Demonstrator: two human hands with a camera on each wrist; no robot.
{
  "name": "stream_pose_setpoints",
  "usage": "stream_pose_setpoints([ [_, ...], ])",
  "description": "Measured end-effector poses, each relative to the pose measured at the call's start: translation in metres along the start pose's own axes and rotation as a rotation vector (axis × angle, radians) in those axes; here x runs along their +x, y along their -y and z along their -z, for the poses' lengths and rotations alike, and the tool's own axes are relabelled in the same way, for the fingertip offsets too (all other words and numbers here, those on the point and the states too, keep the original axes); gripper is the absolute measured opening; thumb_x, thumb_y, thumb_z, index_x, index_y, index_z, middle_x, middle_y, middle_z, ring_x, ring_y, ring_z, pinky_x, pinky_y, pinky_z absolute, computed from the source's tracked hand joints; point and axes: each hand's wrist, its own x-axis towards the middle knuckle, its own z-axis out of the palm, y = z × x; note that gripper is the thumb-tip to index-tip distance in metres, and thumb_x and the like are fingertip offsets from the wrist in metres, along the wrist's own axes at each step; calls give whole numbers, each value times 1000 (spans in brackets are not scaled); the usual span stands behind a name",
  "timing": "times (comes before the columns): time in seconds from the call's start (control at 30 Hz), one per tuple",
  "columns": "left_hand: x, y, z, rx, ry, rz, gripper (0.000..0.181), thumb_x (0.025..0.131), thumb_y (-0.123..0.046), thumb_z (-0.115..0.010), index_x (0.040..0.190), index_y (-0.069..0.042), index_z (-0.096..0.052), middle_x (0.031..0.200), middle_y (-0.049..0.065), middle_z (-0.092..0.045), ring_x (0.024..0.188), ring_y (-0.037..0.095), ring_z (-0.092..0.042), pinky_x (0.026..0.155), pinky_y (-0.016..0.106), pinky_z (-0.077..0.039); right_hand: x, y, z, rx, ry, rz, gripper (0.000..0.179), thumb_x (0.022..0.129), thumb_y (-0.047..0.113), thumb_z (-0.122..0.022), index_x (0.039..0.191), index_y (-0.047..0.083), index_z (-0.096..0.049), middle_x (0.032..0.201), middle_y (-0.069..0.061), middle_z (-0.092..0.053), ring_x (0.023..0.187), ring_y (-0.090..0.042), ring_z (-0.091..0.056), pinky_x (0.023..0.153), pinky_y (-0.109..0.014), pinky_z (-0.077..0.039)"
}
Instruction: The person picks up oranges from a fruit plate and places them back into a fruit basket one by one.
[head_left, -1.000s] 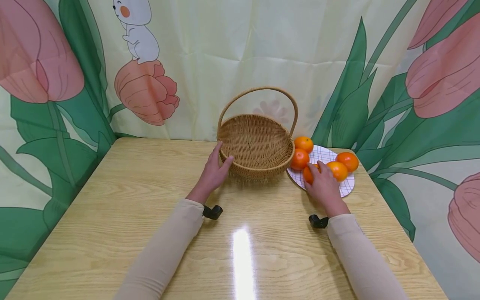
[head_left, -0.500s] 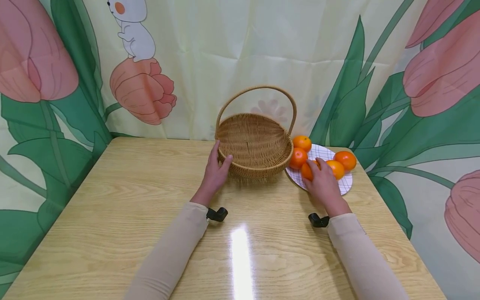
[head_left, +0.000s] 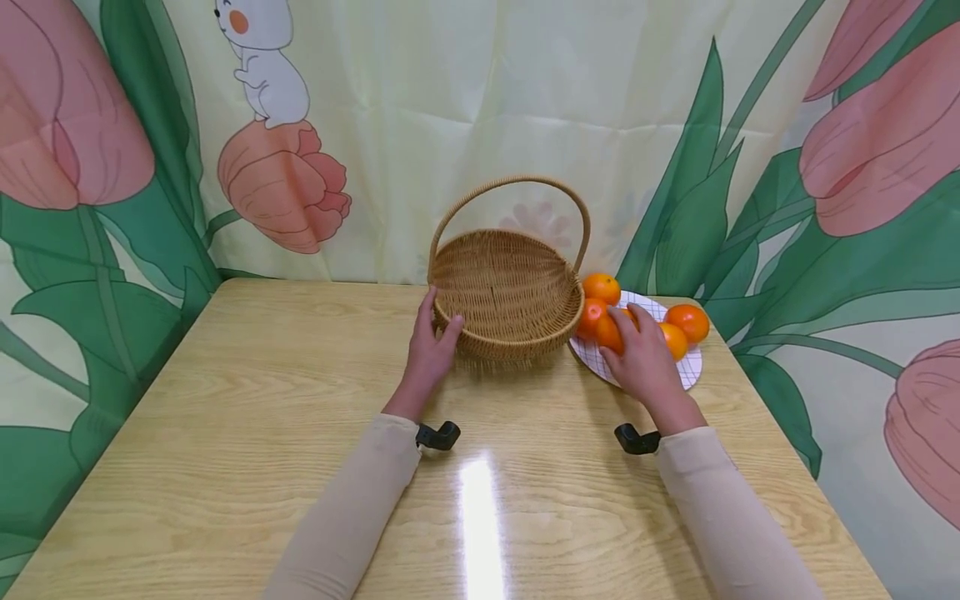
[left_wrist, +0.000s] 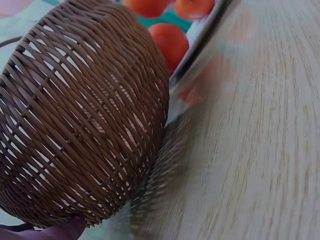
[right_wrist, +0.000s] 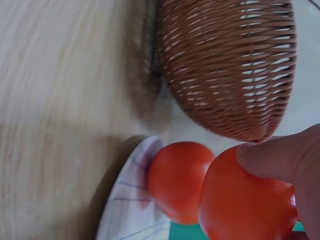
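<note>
A wicker basket (head_left: 510,287) with a tall arched handle stands at the back of the table. My left hand (head_left: 431,350) rests against its left side, fingers and thumb spread along the outer weave. The left wrist view shows a fingertip (left_wrist: 67,230) at the woven wall (left_wrist: 90,110). Over the checked plate (head_left: 600,362) to the right, my right hand (head_left: 645,358) grips an orange (right_wrist: 245,197), the thumb pressed on its top. Behind it in the right wrist view, another orange (right_wrist: 180,180) lies on the plate's rim. My right hand partly hides the held orange.
Several more oranges sit on and beside the plate, including one at the back (head_left: 602,288) and one at the right (head_left: 687,322). A curtain (head_left: 390,125) printed with tulips hangs right behind the wooden table (head_left: 315,358).
My right hand has shifted slightly left and up with the orange, which now overlaps the orange on its left. The left hand stays at the basket. The head view drifts a little.
</note>
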Motion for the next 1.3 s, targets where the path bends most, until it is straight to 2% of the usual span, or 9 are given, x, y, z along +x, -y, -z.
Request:
stream_pose_setpoints([
  [0.27, -2, -1, -2, -11, -17, -13, 66, 91, -43, -48, 145, -36, -11, 152, 0, -14, 136, 38, -21, 109, 48, -25, 5, 14, 13, 42, -105, 47, 64, 80, 22, -69, 136, 14, -39, 140, -20, -30, 124, -42, -33, 98, -62, -32],
  [0.47, -2, 0, -4, -17, -21, -12, 67, 90, -47, -48, 145, -36, -10, 153, -1, -13, 137, 36, -21, 110, 47, -25, 12, 25, 23, 84, -181, 86, 63, 80, 22, -69, 136, 14, -40, 141, -18, -30, 125, -42, -33, 97, -61, -34],
  [0.63, -2, 1, -4, -11, -27, -19, 67, 90, -47, -48, 145, -36, -11, 152, -2, -15, 137, 34, -22, 109, 46, -26, 19, 34, 27, 103, -202, 90, 64, 81, 25, -68, 137, 19, -38, 144, -14, -28, 126, -39, -34, 97, -59, -37],
  [0.77, -2, 1, -5, -7, -34, -26, 66, 90, -44, -48, 145, -36, -11, 152, -2, -16, 136, 36, -23, 109, 46, -27, 24, 42, 28, 138, -220, 122, 62, 81, 24, -68, 136, 17, -40, 142, -16, -30, 125, -39, -35, 95, -57, -39],
  [1.07, -2, 2, -5, -3, -40, -7, 62, 91, -42, -49, 141, -46, -11, 152, -2, -15, 135, 38, -24, 107, 48, -29, 32, 65, 27, 204, -201, 138, 62, 81, 24, -68, 136, 18, -40, 141, -16, -31, 124, -38, -36, 93, -56, -41],
  [1.17, -2, 2, -6, 4, -46, -9, 63, 91, -42, -49, 142, -43, -12, 152, -2, -16, 135, 36, -25, 108, 47, -29, 35, 71, 25, 226, -176, 139, 63, 81, 25, -68, 137, 18, -40, 140, -16, -31, 123, -38, -37, 93, -55, -41],
  [1.3, -3, 2, -6, 9, -42, -8, 64, 89, -50, -47, 141, -46, -11, 152, -3, -15, 136, 33, -25, 108, 46, -29, 40, 77, 21, 260, -121, 118, 64, 80, 28, -69, 136, 19, -40, 138, -14, -32, 121, -36, -38, 94, -54, -42],
])
